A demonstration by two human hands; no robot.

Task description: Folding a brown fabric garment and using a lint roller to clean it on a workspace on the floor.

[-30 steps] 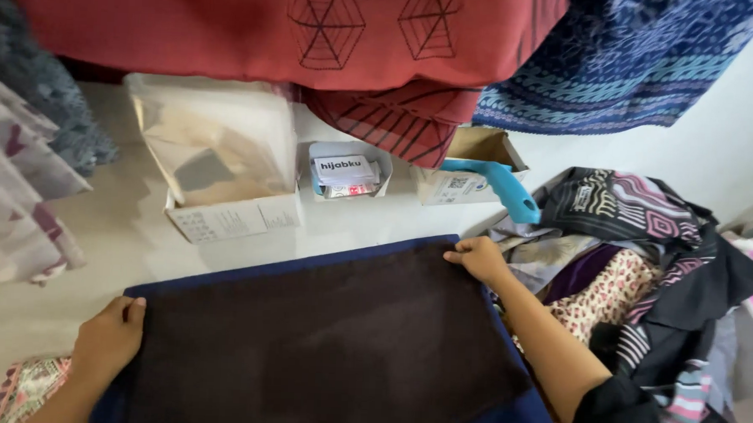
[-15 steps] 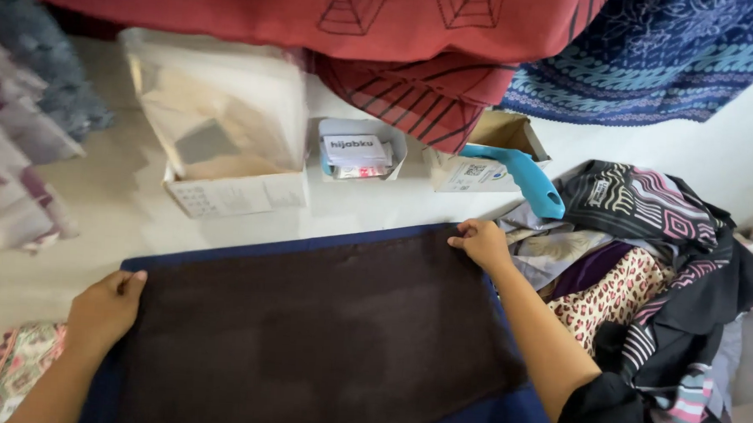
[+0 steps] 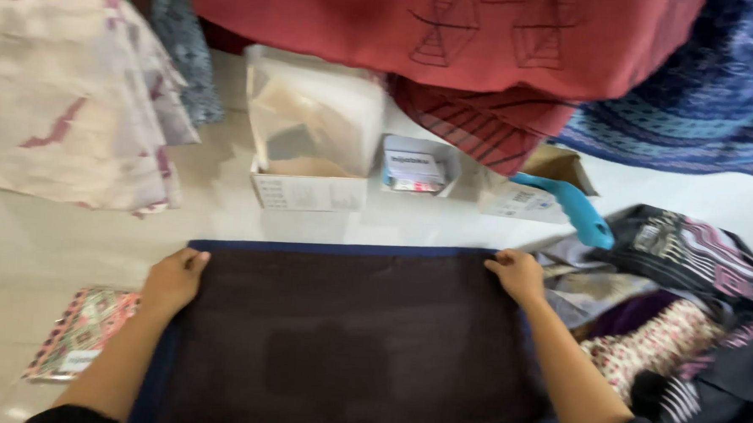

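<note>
Head view: I look down on a dark brown cloth (image 3: 345, 345) spread flat before me, with my two hands at its far corners.
Left edge of scene: a pale printed fabric (image 3: 68, 96) hangs at about ten o'clock, and a small patterned packet (image 3: 79, 332) lies on the pale floor (image 3: 70, 240) at eight o'clock, just beside my left forearm.
My left hand (image 3: 173, 280): it rests palm down on the cloth's far-left corner, fingers curled over the edge. It presses rather than pinches, as far as I can tell; nothing else is in it.
Cloth: it lies on a dark blue layer (image 3: 332, 249) whose border shows along the far edge. Its long axis runs nine to three o'clock, straight from one hand to the other.
Beyond the cloth: an open white box (image 3: 311, 149) stands at twelve o'clock, well apart from the far edge, with a small clear tub (image 3: 416, 167) just to its right. Red fabric (image 3: 452, 37) hangs above both.
My right hand (image 3: 518, 275): it lies on the far-right corner, fingers bent down onto the edge, holding nothing apart from the cloth beneath it.
Which hand is nearer: neither; both touch the cloth, one at each end of the same far edge.
Right edge of scene: a light blue handle (image 3: 575, 210) sticks out at two o'clock by a cardboard box (image 3: 538, 189), near my right hand but not touching it. A heap of patterned clothes (image 3: 685, 310) lies at three to four o'clock, just beside the cloth.
</note>
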